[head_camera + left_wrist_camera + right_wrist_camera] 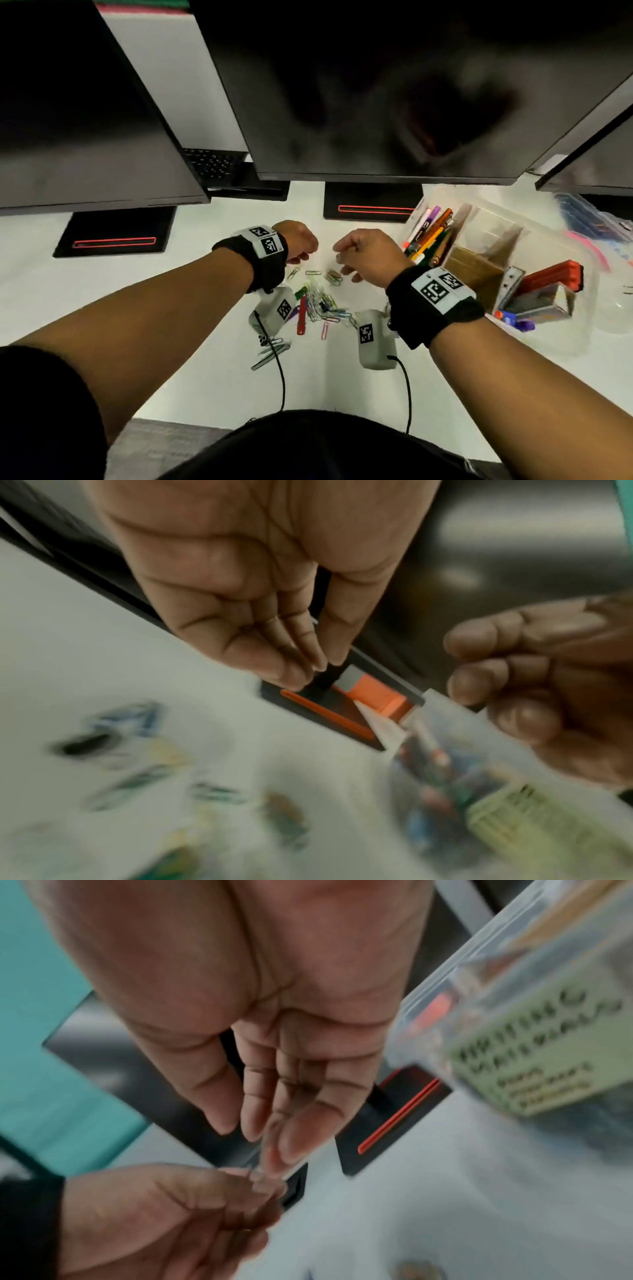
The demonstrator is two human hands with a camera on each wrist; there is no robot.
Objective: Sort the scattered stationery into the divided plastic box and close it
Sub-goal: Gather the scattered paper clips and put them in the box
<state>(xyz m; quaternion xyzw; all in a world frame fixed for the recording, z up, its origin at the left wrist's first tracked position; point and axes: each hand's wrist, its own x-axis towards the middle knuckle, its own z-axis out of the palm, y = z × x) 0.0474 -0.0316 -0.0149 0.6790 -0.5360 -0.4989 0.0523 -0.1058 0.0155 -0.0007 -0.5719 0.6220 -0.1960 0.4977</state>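
My left hand (298, 242) and right hand (368, 257) hover with curled fingers above the heap of coloured wire paper clips (320, 303); blur hides whether they pinch anything. The divided clear plastic box (579, 329) stands open just right of them.

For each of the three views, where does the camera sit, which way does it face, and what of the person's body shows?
Head: worn on the head, looking down at the desk, paper clips and plastic box; both forearms show.
Left wrist: looks along the left hand toward a monitor base; the right hand shows too.
Right wrist: looks along the right hand's palm; the left hand is below.
Shared: both wrist views show both hands and the box's label.
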